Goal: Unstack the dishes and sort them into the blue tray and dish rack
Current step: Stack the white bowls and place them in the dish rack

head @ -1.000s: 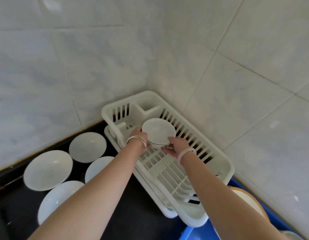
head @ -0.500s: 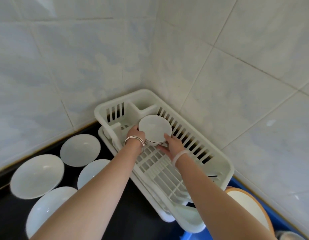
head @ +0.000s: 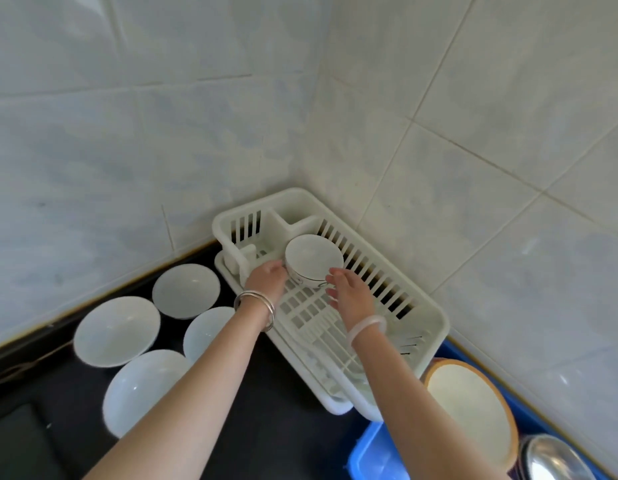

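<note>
A small white bowl [head: 314, 254] with a dark pattern on its side rests tilted at the far end of the white dish rack [head: 435, 313]. My left hand [head: 266, 280] is at the bowl's left side, fingertips just touching it. My right hand [head: 349, 294] hovers at the bowl's lower right with its fingers spread, slightly off it. A corner of the blue tray [head: 369, 452] shows at the bottom right. It holds a brown-rimmed white plate [head: 470, 407] and a metal bowl [head: 557, 459].
Several wide white bowls [head: 117, 329] lie separately on the black counter [head: 272, 427] left of the rack. Tiled walls meet in a corner right behind the rack. The rack's slotted cutlery compartment [head: 245, 226] is at its far left end.
The bowl went down from between both hands onto the rack's far end. My right hand's fingers have come apart and drawn back from it.
</note>
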`<state>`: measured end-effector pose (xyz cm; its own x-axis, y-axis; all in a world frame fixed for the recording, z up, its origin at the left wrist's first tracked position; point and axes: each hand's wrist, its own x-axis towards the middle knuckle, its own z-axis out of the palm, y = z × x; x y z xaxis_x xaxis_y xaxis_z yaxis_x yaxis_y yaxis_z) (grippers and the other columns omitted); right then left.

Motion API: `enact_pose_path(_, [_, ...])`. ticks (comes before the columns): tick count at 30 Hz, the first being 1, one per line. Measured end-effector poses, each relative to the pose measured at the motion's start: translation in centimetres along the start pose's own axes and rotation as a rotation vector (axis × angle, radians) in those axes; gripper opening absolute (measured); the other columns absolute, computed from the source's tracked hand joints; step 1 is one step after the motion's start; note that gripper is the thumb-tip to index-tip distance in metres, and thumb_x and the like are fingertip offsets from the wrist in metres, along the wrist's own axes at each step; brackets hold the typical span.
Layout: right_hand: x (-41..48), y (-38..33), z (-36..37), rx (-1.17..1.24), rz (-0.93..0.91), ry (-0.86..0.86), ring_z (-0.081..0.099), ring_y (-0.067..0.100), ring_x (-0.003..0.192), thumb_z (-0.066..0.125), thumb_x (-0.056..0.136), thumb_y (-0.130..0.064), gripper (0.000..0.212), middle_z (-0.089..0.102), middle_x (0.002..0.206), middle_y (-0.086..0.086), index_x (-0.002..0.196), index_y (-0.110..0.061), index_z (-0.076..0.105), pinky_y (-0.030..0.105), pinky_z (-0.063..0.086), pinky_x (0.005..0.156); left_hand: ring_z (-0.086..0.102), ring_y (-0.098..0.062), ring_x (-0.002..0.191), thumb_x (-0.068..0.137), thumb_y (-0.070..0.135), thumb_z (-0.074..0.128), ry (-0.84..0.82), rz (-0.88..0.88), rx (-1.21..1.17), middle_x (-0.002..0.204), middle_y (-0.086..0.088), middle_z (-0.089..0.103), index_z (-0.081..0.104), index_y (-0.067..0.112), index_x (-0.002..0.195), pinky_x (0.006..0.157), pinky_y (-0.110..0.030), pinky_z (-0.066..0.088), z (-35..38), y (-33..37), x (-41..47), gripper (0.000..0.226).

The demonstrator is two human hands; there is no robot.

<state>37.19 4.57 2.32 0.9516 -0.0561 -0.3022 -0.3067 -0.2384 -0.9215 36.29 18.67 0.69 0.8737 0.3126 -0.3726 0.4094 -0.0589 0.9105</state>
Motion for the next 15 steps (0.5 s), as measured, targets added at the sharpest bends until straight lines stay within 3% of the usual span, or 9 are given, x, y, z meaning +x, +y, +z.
enact_pose_path(1, [-1.3,-0.4,0.4,-0.033,-0.039,-0.021,0.06,0.018,0.095,0.042,0.095,-0.021,0.021,0.065,0.113,0.004,0.108,-0.019,0.06,0.04,0.049,0.094,0.06,-0.022,0.1,0.093,0.023,0.043,0.019,0.03,0.016,0.112,-0.004,0.064,0.055,0.017,0.126,0.088,-0.034,0.048,-0.9,-0.3,-1.4,0.036])
enact_pose_path(3, [-4.0,-0.7,1.6,-0.116,-0.107,-0.064,0.059,0.015,0.096,0.042,0.096,-0.026,0.022,0.065,0.107,-0.002,0.107,-0.021,0.061,0.04,0.049,0.093,0.057,-0.021,0.111,0.093,0.023,0.045,0.079,0.089,0.041,0.123,-0.003,0.061,0.056,0.019,0.124,0.096,-0.032,0.044,-2.8,-1.3,-4.3,0.033])
enact_pose_path(6, [-7.6,0.2,3.6,-0.215,-0.167,-0.141,0.056,0.01,0.096,0.042,0.095,-0.032,0.024,0.06,0.1,-0.011,0.11,-0.025,0.06,0.028,0.048,0.084,0.057,-0.018,0.111,0.092,0.02,0.05,0.216,0.117,0.118,0.119,-0.002,0.064,0.062,0.018,0.115,0.089,-0.024,0.038,-5.9,-3.7,-8.4,0.027])
enact_pose_path(9, [-9.9,2.4,5.5,-0.301,-0.126,-0.229,0.051,0.003,0.095,0.041,0.095,-0.034,0.028,0.057,0.106,-0.016,0.119,-0.027,0.055,0.012,0.037,0.069,0.056,-0.021,0.113,0.09,0.015,0.052,0.333,0.046,0.124,0.122,-0.004,0.063,0.061,0.017,0.116,0.089,-0.026,0.037,-8.4,-6.9,-11.8,0.028])
enact_pose_path(11, [-10.6,4.0,6.9,-0.366,-0.028,-0.286,0.051,0.007,0.098,0.042,0.096,-0.034,0.035,0.057,0.119,-0.009,0.128,-0.023,0.048,0.017,0.038,0.075,0.054,-0.025,0.118,0.089,0.01,0.052,0.436,0.013,0.158,0.126,-0.006,0.06,0.059,0.015,0.119,0.092,-0.031,0.04,-9.9,-9.1,-13.4,0.031])
enact_pose_path(15, [-9.9,6.5,9.7,-0.526,0.142,-0.286,0.048,0.025,0.124,0.045,0.095,-0.032,0.052,0.047,0.139,0.008,0.142,-0.015,0.031,0.037,0.042,0.1,0.048,-0.032,0.123,0.084,-0.001,0.055,0.603,0.041,0.289,0.134,-0.015,0.05,0.054,0.006,0.125,0.105,-0.043,0.037,-12.2,-13.1,-15.3,0.041])
